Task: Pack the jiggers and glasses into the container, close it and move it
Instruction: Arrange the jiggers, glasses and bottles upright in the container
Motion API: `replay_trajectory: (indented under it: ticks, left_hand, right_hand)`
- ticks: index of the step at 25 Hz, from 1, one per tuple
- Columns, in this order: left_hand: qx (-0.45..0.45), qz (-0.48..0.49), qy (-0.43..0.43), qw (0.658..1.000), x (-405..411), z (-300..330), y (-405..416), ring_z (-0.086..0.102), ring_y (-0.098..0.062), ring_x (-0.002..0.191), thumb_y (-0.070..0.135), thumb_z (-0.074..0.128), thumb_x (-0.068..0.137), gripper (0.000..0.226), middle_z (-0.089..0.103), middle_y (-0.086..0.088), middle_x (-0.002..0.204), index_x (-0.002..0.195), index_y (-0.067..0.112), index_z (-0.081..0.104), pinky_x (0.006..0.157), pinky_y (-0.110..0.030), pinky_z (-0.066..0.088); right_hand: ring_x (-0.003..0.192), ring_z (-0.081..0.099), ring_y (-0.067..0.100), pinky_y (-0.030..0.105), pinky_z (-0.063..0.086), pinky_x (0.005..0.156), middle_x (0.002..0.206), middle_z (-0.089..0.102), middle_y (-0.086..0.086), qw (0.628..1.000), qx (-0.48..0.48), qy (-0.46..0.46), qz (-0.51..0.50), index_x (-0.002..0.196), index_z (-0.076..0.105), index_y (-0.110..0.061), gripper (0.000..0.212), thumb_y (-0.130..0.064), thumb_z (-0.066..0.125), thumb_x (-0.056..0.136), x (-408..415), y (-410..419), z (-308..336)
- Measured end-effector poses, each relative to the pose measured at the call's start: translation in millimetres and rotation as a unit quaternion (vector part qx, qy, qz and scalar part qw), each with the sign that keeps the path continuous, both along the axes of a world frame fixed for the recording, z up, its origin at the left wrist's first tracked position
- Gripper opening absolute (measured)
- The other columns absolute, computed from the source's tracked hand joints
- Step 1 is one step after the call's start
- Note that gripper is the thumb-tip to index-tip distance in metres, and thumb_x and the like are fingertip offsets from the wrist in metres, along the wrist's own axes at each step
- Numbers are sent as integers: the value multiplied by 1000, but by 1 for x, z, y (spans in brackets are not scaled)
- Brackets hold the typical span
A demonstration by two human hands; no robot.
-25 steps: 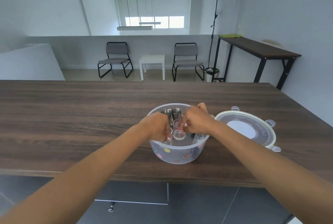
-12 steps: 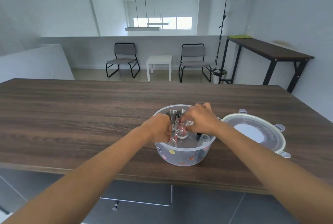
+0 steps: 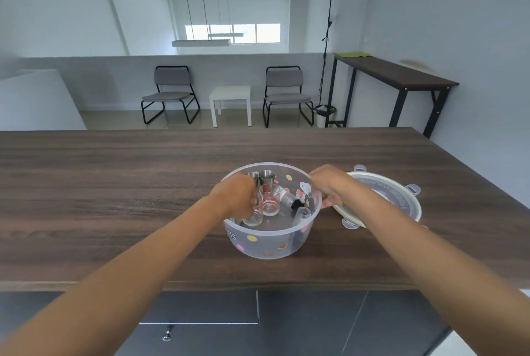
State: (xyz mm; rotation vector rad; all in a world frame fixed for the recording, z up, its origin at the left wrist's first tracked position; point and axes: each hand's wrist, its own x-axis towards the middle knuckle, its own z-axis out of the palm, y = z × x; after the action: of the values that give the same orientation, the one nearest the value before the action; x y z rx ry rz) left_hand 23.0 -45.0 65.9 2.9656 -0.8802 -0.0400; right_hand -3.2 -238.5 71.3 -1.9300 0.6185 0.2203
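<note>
A clear round container [image 3: 266, 252] with coloured dots stands on the wooden table near its front edge. Inside, two steel jiggers [image 3: 266, 177] stand at the back. In the middle is a measuring glass [image 3: 270, 203] with red marks, and other small glass pieces lie to its right. My left hand [image 3: 233, 198] reaches into the container's left side, fingers curled around a small shot glass [image 3: 253, 217]. My right hand [image 3: 329, 183] hovers over the container's right rim, its fingertips down in the gap by the lid [image 3: 401, 200]. Whether those fingers grip anything is hidden.
The round lid with clip tabs lies flat on the table just right of the container. The table [image 3: 114, 198] stretches wide to the left and back. Beyond it stand two chairs, a small white table and a dark high table at the right wall.
My right hand has come out of the middle of the container and moved right to the rim beside the lid. The left hand stays on the shot glass. The view shifted slightly.
</note>
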Motion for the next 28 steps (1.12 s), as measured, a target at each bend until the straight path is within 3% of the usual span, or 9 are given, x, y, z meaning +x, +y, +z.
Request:
replay_trajectory:
  ticks: [7, 9, 11, 13, 16, 18, 21, 24, 28]
  left_hand:
    - [-10, -11, 16, 1000, -1, 2, 3, 64, -33, 86, 6, 53, 74, 11, 65, -12, 75, 68, 3, 61, 76, -37, 55]
    - [-56, -7, 23, 998, -2, 4, 4, 66, -26, 85, 6, 55, 72, 15, 71, -8, 83, 77, 6, 69, 79, -36, 56]
    - [-97, -17, 47, 994, -6, 3, 2, 68, -23, 83, 9, 59, 72, 15, 75, -9, 84, 77, 5, 73, 80, -33, 56]
    - [-76, -26, 111, 991, -12, -2, -5, 65, -22, 75, 19, 63, 74, 17, 71, -11, 74, 69, 5, 71, 78, -30, 55]
    - [-34, -28, 258, 965, -19, -8, -21, 56, -20, 69, 16, 61, 75, 19, 59, 1, 55, 56, 13, 62, 73, -33, 50]
    - [-71, 2, 373, 925, -18, -14, -33, 59, -23, 78, 16, 64, 79, 9, 63, 0, 67, 78, 9, 69, 83, -36, 53]
    - [-108, 104, 509, 848, -11, -23, -45, 62, -25, 102, 28, 69, 81, 42, 62, -13, 105, 113, 1, 60, 100, -38, 50]
    - [-130, 132, 514, 838, -9, -32, -51, 63, -23, 113, 28, 73, 78, 45, 68, -12, 111, 113, 3, 63, 99, -37, 51]
    - [-131, 66, 446, 883, -10, -32, -53, 62, -27, 112, 27, 71, 78, 9, 67, 4, 80, 74, 21, 64, 100, -41, 50]
  right_hand:
    - [71, 62, 20, 35, 55, 75, 99, 66, 15, 999, -31, -3, 21, 123, 57, 2, 36, 5, 44, 89, -7, 2, 3]
    - [102, 63, 23, 33, 47, 93, 120, 63, 11, 985, -157, -46, 51, 132, 51, -4, 46, 0, 47, 87, -6, -4, 8]
    - [116, 57, 23, 30, 45, 96, 132, 59, 8, 957, -254, -118, 78, 129, 55, -10, 44, -4, 52, 85, -4, -6, 19]
    - [98, 63, 17, 23, 50, 81, 119, 67, 8, 942, -271, -150, 128, 112, 67, -10, 31, -4, 54, 85, 2, -5, 29]
    - [78, 65, 17, 24, 57, 69, 104, 72, 16, 931, -284, -60, 222, 100, 70, -1, 19, -2, 56, 86, 18, 8, 35]
    - [78, 66, 21, 32, 59, 79, 102, 71, 21, 914, -315, 10, 256, 105, 67, 8, 22, 0, 59, 86, 32, 18, 31]
    - [71, 66, 23, 33, 59, 79, 96, 67, 24, 888, -351, 74, 288, 112, 60, 14, 29, 2, 60, 86, 45, 28, 19]
    - [82, 68, 30, 40, 57, 86, 106, 66, 28, 872, -359, 116, 312, 113, 55, 18, 31, 1, 58, 87, 50, 31, 8]
    - [67, 65, 24, 39, 57, 78, 69, 60, 15, 862, -368, 141, 319, 110, 58, 16, 28, -2, 57, 88, 53, 32, -2]
